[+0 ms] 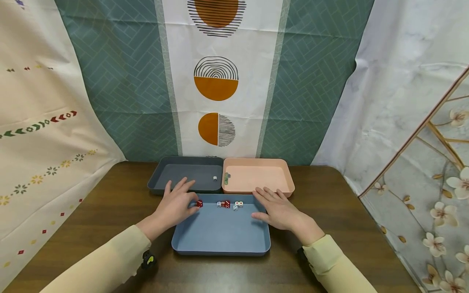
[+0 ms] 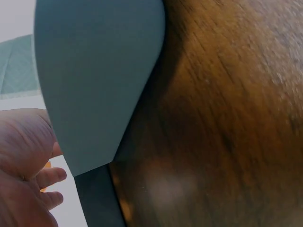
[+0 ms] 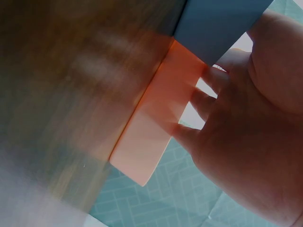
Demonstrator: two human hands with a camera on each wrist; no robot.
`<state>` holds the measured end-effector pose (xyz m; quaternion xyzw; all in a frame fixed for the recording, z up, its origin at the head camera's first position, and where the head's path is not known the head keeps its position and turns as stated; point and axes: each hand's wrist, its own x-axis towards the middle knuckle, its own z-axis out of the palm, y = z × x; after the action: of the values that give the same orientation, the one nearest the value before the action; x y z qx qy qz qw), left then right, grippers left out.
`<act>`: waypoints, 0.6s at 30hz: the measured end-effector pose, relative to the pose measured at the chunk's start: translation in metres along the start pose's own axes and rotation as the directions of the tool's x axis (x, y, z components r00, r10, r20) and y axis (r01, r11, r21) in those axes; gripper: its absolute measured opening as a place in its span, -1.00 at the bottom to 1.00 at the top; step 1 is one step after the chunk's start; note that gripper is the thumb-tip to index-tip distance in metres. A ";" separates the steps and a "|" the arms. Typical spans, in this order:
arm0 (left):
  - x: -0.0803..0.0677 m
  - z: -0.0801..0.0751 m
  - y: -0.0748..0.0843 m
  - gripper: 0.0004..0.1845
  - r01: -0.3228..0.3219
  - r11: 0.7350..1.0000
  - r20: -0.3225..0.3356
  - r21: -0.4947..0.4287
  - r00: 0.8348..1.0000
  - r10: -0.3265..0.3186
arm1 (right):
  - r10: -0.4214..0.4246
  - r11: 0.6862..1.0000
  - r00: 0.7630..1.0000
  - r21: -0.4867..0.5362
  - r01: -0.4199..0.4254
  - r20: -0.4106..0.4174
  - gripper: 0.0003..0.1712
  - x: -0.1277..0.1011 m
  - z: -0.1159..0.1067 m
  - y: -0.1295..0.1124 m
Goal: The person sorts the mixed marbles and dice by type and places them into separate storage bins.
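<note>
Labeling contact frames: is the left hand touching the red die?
Touching. The head view shows the left hand's thumb tip meeting the red die in the blue tray, no gap visible.
</note>
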<state>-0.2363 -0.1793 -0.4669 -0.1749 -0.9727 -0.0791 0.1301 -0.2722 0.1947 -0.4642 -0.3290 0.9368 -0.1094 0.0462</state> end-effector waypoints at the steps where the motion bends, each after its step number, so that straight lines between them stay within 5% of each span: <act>1: 0.000 0.001 0.000 -0.77 0.000 1.000 0.000 0.000 1.000 0.000 | 0.001 1.000 1.000 -0.003 -0.001 0.002 -0.01 0.000 0.000 0.000; 18: 0.005 0.013 -0.005 -0.81 0.044 0.999 -0.017 -0.032 0.999 -0.044 | -0.003 1.000 1.000 0.000 0.003 -0.010 0.00 0.001 0.003 0.002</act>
<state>-0.2453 -0.1803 -0.4782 -0.1549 -0.9738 -0.0990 0.1340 -0.2739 0.1951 -0.4679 -0.3299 0.9366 -0.1108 0.0415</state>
